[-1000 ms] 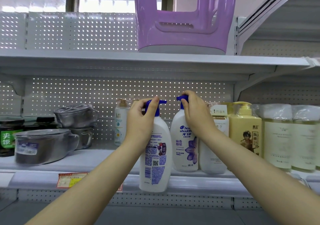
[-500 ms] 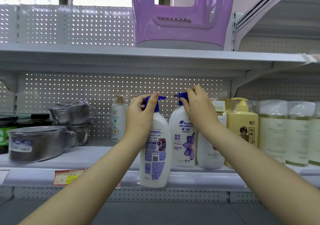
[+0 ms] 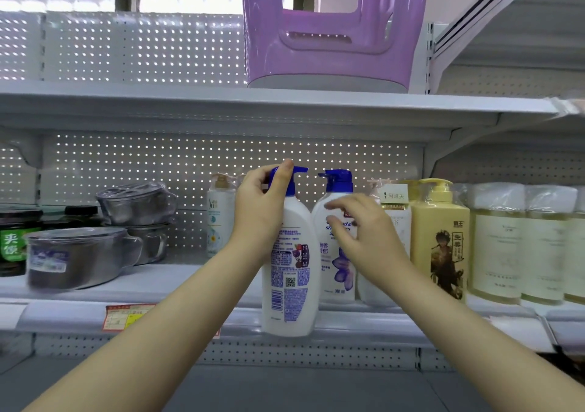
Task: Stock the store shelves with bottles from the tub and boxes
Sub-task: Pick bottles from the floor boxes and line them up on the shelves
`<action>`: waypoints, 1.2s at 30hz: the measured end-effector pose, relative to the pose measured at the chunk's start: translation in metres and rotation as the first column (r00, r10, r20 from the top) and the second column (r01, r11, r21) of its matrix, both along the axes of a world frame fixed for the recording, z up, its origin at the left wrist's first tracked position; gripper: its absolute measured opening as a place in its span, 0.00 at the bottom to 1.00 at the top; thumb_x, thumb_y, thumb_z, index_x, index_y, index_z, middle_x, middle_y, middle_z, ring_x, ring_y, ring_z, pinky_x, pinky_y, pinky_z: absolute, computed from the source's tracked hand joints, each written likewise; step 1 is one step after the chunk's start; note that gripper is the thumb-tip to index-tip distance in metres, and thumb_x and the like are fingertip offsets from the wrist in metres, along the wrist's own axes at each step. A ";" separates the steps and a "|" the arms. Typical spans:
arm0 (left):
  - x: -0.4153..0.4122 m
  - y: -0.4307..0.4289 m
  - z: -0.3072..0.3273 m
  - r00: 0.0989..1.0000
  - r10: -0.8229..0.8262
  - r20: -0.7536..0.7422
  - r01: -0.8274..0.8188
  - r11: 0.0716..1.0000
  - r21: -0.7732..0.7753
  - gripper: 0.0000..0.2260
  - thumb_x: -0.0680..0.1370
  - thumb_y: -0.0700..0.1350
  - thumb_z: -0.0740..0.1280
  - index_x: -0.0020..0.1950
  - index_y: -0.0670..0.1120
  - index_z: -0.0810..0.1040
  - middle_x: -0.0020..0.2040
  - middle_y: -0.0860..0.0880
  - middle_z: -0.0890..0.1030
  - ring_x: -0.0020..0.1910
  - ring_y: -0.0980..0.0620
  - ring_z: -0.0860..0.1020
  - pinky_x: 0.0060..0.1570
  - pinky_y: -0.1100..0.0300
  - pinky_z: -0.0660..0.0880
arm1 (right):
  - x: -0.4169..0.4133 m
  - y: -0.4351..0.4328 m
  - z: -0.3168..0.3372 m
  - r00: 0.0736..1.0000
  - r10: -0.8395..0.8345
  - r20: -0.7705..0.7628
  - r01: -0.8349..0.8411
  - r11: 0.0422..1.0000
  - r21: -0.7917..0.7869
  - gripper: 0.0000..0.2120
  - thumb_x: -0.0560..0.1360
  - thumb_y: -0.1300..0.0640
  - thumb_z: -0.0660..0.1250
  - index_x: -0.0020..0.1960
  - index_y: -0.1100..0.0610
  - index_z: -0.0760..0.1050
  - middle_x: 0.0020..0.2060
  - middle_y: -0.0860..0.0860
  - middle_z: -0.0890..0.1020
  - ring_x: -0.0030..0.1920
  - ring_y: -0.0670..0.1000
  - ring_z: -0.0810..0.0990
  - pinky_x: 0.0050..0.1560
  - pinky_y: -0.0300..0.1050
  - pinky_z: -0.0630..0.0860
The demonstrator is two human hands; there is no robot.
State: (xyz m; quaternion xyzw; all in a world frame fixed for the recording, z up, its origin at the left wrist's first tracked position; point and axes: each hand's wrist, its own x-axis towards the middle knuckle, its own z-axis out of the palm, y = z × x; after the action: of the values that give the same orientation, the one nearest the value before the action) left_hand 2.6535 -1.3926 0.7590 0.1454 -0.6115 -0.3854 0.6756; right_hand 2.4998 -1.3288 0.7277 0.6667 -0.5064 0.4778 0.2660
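Landmark = Head & Shoulders bottle standing upright on the middle shelf, purple-flower label facing out, blue pump on top. Left grip is clenched around the neck of a second white shampoo bottle, thumb over its blue pump head. That bottle sits just left of the landmark and nearer the camera, upright, back label and QR code facing out, base down in front of the shelf's front rail; can't tell if it touches the rail. Right grip is released: fingers spread, loosely curved, holding nothing, in front of the landmark's shoulder. It's blurred, so contact can't be told. Just right of the landmark: white bottle with a paper tag, then a yellow pump bottle, then wrapped pale bottles. Left of the landmark, further back: small white pump bottle. Well left: plastic-wrapped steel pots and a green-labelled jar. Above the landmark, on the upper shelf: upturned purple plastic stool.
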 end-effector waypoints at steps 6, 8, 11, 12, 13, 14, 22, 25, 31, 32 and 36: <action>-0.003 0.005 0.000 1.000 0.010 -0.009 -0.010 1.000 0.010 0.18 0.75 0.60 0.66 0.48 0.45 0.80 0.41 0.47 0.80 0.39 0.48 0.77 0.43 0.51 0.74 | 0.020 0.027 -0.028 0.827 0.191 0.529 -0.407 0.852 0.328 0.07 0.80 0.54 0.62 0.53 0.45 0.77 0.46 0.41 0.82 0.44 0.38 0.80 0.42 0.33 0.73; -0.004 0.006 -0.001 1.000 0.007 -0.013 -0.007 1.000 0.018 0.19 0.74 0.60 0.66 0.49 0.45 0.80 0.42 0.45 0.81 0.39 0.48 0.77 0.43 0.49 0.75 | 0.022 0.030 -0.034 0.748 0.236 0.620 -0.517 0.793 0.322 0.07 0.80 0.52 0.63 0.57 0.46 0.76 0.49 0.43 0.83 0.49 0.41 0.81 0.44 0.36 0.76; -0.006 0.012 0.000 1.000 0.013 -0.026 -0.012 1.000 0.024 0.15 0.77 0.58 0.67 0.47 0.45 0.80 0.40 0.47 0.80 0.38 0.49 0.76 0.42 0.51 0.73 | 0.022 0.031 -0.042 0.738 0.262 0.621 -0.556 0.757 0.342 0.17 0.73 0.48 0.71 0.60 0.42 0.73 0.52 0.41 0.82 0.51 0.42 0.81 0.50 0.40 0.80; -0.006 0.015 0.001 0.999 0.014 -0.031 -0.013 0.999 0.031 0.14 0.77 0.57 0.67 0.46 0.46 0.80 0.39 0.48 0.80 0.38 0.49 0.76 0.43 0.50 0.73 | 0.023 0.032 -0.044 0.747 0.257 0.613 -0.544 0.766 0.342 0.20 0.72 0.48 0.73 0.61 0.42 0.73 0.53 0.41 0.82 0.52 0.42 0.81 0.52 0.42 0.80; -0.007 0.019 0.001 0.999 0.011 -0.034 -0.010 0.999 0.040 0.13 0.77 0.56 0.67 0.45 0.47 0.80 0.39 0.48 0.80 0.38 0.49 0.76 0.43 0.50 0.73 | 0.023 0.032 -0.046 0.740 0.260 0.620 -0.543 0.775 0.323 0.21 0.71 0.50 0.74 0.62 0.43 0.73 0.54 0.41 0.82 0.52 0.43 0.81 0.53 0.42 0.80; -0.008 0.022 0.001 1.000 0.007 -0.030 -0.006 0.999 0.053 0.12 0.77 0.56 0.67 0.45 0.47 0.79 0.39 0.48 0.80 0.38 0.49 0.76 0.43 0.50 0.74 | 0.023 0.032 -0.048 0.711 0.273 0.648 -0.562 0.775 0.290 0.21 0.71 0.52 0.74 0.62 0.45 0.73 0.55 0.43 0.82 0.53 0.45 0.81 0.53 0.43 0.80; 0.018 0.035 -0.007 0.917 -0.253 0.310 0.192 0.958 0.213 0.16 0.78 0.51 0.67 0.63 0.45 0.75 0.53 0.47 0.83 0.47 0.51 0.82 0.44 0.60 0.78 | 0.013 0.045 -0.054 0.398 0.409 0.821 -0.778 0.624 0.066 0.21 0.70 0.56 0.70 0.63 0.51 0.74 0.56 0.49 0.84 0.58 0.48 0.82 0.54 0.42 0.79; 0.027 0.041 -0.013 0.871 -0.184 0.456 0.117 0.978 0.173 0.15 0.76 0.47 0.71 0.61 0.46 0.76 0.53 0.46 0.84 0.48 0.50 0.84 0.44 0.58 0.81 | 0.007 0.046 -0.055 0.298 0.400 0.867 -0.812 0.583 0.010 0.24 0.71 0.58 0.70 0.66 0.50 0.69 0.56 0.53 0.84 0.58 0.53 0.82 0.59 0.52 0.77; 0.013 0.053 -0.003 0.886 0.195 0.420 -0.234 0.971 0.045 0.20 0.69 0.54 0.76 0.55 0.46 0.77 0.45 0.51 0.82 0.43 0.52 0.82 0.44 0.54 0.80 | 0.029 0.053 -0.053 0.659 0.312 0.684 -0.616 0.746 0.253 0.22 0.74 0.51 0.71 0.62 0.35 0.66 0.61 0.40 0.72 0.62 0.43 0.74 0.59 0.40 0.75; 0.012 0.055 -0.001 0.871 0.245 0.426 -0.286 0.958 0.034 0.22 0.68 0.57 0.77 0.54 0.47 0.76 0.45 0.52 0.81 0.44 0.52 0.82 0.47 0.51 0.80 | 0.036 0.054 -0.053 0.747 0.262 0.611 -0.534 0.784 0.316 0.29 0.71 0.47 0.74 0.66 0.34 0.62 0.61 0.40 0.67 0.62 0.42 0.71 0.63 0.42 0.73; 0.011 0.067 0.004 0.874 0.280 0.397 -0.333 0.941 0.068 0.27 0.65 0.61 0.76 0.55 0.48 0.74 0.46 0.53 0.80 0.45 0.51 0.81 0.48 0.49 0.80 | 0.050 0.054 -0.051 0.879 0.096 0.466 -0.266 0.911 0.314 0.50 0.63 0.43 0.78 0.76 0.40 0.53 0.60 0.44 0.64 0.62 0.46 0.68 0.64 0.46 0.70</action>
State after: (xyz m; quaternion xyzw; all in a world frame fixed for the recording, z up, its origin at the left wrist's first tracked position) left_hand 2.6640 -1.3260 0.7626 0.3578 -0.6729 -0.2778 0.5849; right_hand 2.5497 -1.2753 0.6769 0.6240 -0.5682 0.5355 -0.0324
